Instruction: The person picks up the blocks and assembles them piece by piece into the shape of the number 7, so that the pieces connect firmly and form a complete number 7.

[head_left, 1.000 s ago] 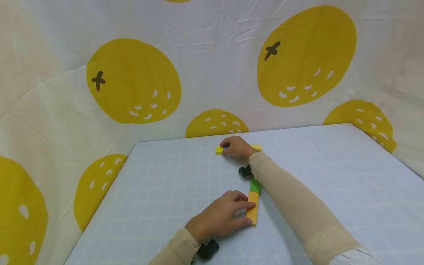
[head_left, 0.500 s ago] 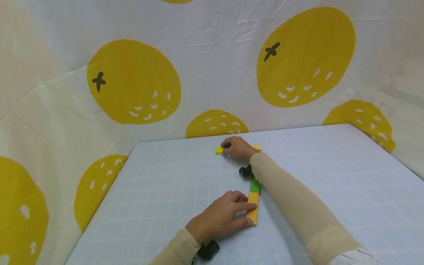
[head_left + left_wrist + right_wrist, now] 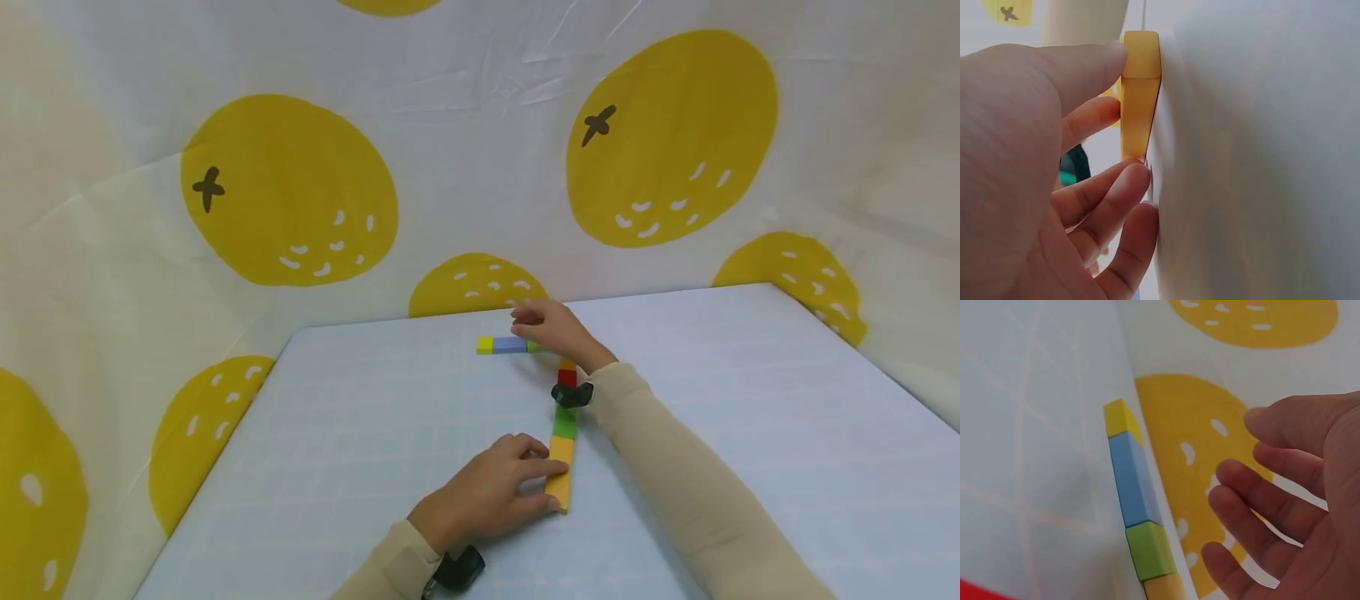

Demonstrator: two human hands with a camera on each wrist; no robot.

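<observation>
My left hand (image 3: 483,492) rests on the near end of an orange block (image 3: 562,452); in the left wrist view its thumb and index fingertips touch that orange block (image 3: 1139,115), other fingers beside it. Farther along the same line lie a green block (image 3: 565,423), a red block (image 3: 567,378) and another orange piece (image 3: 567,364). My right hand (image 3: 558,329) hovers above the far row, fingers loosely bent, holding nothing. That row has a yellow block (image 3: 1117,419), a blue block (image 3: 1130,478), a light green block (image 3: 1147,550) and an orange-yellow block (image 3: 1165,587), end to end. My right wrist hides part of the line.
The pale gridded tabletop (image 3: 360,467) extends around both rows. A white curtain (image 3: 480,150) with yellow fruit prints hangs behind the far edge and down the left. Black wrist cameras sit on both wrists, the right one (image 3: 573,395) just above the line of blocks.
My right hand has let go of the blue block and lifted up and to the right, uncovering the blue and light green blocks. The left hand stays on the orange block. The view has shifted slightly.
</observation>
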